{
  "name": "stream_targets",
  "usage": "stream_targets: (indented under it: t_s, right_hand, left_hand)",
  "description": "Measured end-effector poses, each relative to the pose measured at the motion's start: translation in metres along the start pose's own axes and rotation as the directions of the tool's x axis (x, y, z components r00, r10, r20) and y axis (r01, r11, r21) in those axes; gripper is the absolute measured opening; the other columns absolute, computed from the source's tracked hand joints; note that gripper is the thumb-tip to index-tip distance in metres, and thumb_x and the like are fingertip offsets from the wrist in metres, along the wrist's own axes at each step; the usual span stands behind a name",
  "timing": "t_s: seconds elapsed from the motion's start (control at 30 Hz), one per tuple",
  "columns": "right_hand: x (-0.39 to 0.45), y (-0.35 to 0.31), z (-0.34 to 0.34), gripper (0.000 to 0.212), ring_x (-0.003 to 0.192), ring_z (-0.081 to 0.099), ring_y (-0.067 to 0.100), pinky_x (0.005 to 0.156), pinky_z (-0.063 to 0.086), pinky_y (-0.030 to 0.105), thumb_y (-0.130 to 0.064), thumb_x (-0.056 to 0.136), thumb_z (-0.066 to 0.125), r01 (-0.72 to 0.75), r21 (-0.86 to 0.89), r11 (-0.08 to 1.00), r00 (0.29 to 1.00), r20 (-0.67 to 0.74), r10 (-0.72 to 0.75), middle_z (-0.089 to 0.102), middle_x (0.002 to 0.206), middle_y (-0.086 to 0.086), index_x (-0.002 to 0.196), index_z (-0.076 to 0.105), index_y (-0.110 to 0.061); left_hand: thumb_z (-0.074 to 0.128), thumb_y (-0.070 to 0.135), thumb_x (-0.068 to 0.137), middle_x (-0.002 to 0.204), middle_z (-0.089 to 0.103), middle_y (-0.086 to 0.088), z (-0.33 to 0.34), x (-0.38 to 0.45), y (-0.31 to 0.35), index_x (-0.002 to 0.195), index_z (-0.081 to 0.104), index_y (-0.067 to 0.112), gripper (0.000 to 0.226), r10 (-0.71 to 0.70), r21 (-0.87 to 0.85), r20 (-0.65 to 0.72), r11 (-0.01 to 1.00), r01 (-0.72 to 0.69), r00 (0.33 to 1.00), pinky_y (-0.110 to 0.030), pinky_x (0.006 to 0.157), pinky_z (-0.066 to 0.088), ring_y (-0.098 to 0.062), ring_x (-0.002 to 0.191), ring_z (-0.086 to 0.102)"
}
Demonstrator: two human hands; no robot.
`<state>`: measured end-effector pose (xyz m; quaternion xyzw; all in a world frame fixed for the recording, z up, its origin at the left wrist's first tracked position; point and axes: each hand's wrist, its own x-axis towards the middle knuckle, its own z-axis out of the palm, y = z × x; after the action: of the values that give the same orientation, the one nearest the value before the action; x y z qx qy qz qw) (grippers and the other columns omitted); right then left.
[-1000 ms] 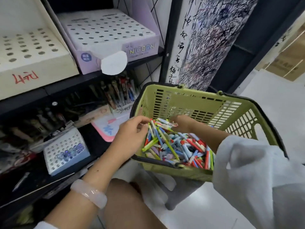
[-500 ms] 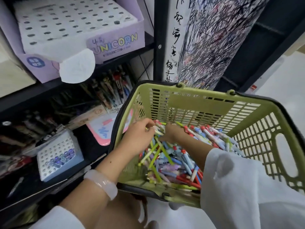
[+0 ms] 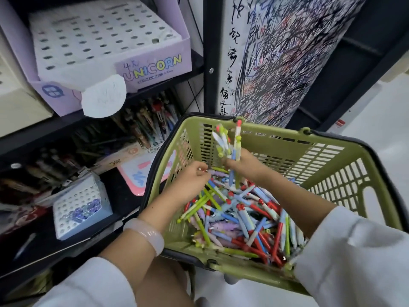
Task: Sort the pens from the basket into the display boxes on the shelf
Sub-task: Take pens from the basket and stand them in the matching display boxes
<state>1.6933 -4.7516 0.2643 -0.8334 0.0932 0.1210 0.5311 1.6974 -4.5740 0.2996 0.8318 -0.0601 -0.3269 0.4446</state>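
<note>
Multicolored pens (image 3: 239, 220) heaped in green basket (image 3: 287, 142); bunch (image 3: 230, 142) upright.

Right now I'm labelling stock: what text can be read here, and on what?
"UNICORN": front of the purple cardboard display box on the shelf.
Small print under it: too blurred to read.
Handwritten marks beside it: unclear.
Black handwritten characters on the scribbled white paper strip: not legible.

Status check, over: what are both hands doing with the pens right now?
Right hand grips a pen bunch upright over the green basket. Left hand pinches one pen tip. Unicorn box unfilled. Nothing blocking.
</note>
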Motion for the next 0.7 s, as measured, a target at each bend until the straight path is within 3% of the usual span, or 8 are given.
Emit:
stream_targets:
  t_s: [0.07,0.17,0.23,0.3,0.4,0.53,0.6,0.7]
  right_hand:
    - [-0.017,-0.019,-0.005,0.016,0.078,0.054,0.010,0.062,0.047,0.013,-0.013,0.095,0.050,0.001,0.205,0.979,1.000,-0.021,0.003,0.053,0.087,0.009,0.103,0.053,0.000]
    - [-0.037,-0.041,-0.007,0.027,0.091,0.058,0.021,0.072,0.052,0.027,-0.016,0.095,0.050,-0.062,0.483,0.873,0.998,0.040,0.049,0.059,0.099,0.010,0.116,0.053,0.002]
    - [-0.047,-0.055,-0.006,0.030,0.093,0.055,0.029,0.079,0.046,0.041,-0.020,0.096,0.049,-0.079,0.550,0.832,0.997,0.040,0.067,0.057,0.101,0.019,0.117,0.053,0.001]
    - [-0.056,-0.065,-0.006,0.028,0.094,0.053,0.032,0.081,0.040,0.045,-0.022,0.096,0.048,-0.063,0.567,0.821,0.997,0.002,0.075,0.055,0.101,0.029,0.113,0.055,-0.001]
    - [-0.067,-0.080,-0.006,0.023,0.093,0.062,0.027,0.077,0.052,0.040,-0.025,0.097,0.045,-0.025,0.509,0.860,0.998,-0.032,0.047,0.065,0.099,0.017,0.106,0.058,-0.008]
    - [-0.076,-0.105,-0.010,0.022,0.079,0.064,0.000,0.066,0.049,0.013,-0.029,0.097,0.043,0.102,0.251,0.962,0.994,-0.070,-0.087,0.065,0.088,0.003,0.095,0.060,-0.014]
    - [-0.082,-0.123,-0.014,0.021,0.057,0.058,-0.007,0.053,0.045,0.008,-0.031,0.096,0.046,0.152,0.111,0.982,0.987,-0.078,-0.143,0.061,0.074,0.001,0.086,0.057,-0.015]
    - [-0.090,-0.149,-0.016,0.023,0.050,0.058,0.012,0.047,0.045,0.022,-0.040,0.091,0.053,0.161,0.106,0.981,0.983,0.069,-0.169,0.064,0.059,-0.002,0.082,0.059,-0.019]
  left_hand:
    - [0.053,0.034,0.092,0.131,0.047,0.002,0.007,-0.002,0.008,0.140,0.031,0.024,0.054,-0.016,-0.105,0.099,0.994,0.027,0.995,-0.031,0.093,0.038,-0.017,0.115,0.049]
    - [0.060,0.043,0.083,0.136,0.041,0.006,0.020,-0.005,0.027,0.143,0.024,0.028,0.072,0.107,-0.377,0.161,0.925,-0.039,0.981,-0.041,0.110,0.031,-0.017,0.128,0.040]
    - [0.057,0.041,0.083,0.140,0.045,-0.002,0.028,-0.008,0.041,0.139,0.028,0.024,0.065,0.167,-0.541,0.127,0.838,-0.073,0.978,-0.039,0.106,0.039,-0.019,0.125,0.048]
    - [0.052,0.042,0.085,0.122,0.059,-0.003,0.029,-0.010,0.052,0.139,0.028,0.024,0.061,0.169,-0.627,0.096,0.776,-0.072,0.981,-0.030,0.087,0.052,-0.013,0.104,0.063]
    - [0.047,0.055,0.076,0.094,0.062,0.011,0.022,-0.021,0.057,0.142,0.022,0.025,0.077,0.190,-0.650,0.142,0.758,-0.053,0.971,-0.017,0.056,0.054,0.004,0.068,0.067]
    - [0.040,0.066,0.066,0.116,0.063,-0.002,0.013,-0.037,0.061,0.143,0.027,0.020,0.091,0.271,-0.650,0.169,0.753,-0.100,0.948,-0.026,0.076,0.057,-0.006,0.089,0.067]
    - [0.040,0.063,0.068,0.097,0.069,0.000,0.003,-0.048,0.062,0.137,0.035,0.020,0.081,0.326,-0.653,0.143,0.741,-0.158,0.935,-0.028,0.076,0.057,-0.012,0.083,0.069]
    - [0.045,0.051,0.079,0.074,0.070,0.007,-0.015,-0.072,0.064,0.118,0.049,0.020,0.050,0.418,-0.594,0.068,0.746,-0.300,0.906,-0.023,0.059,0.056,-0.007,0.060,0.065]
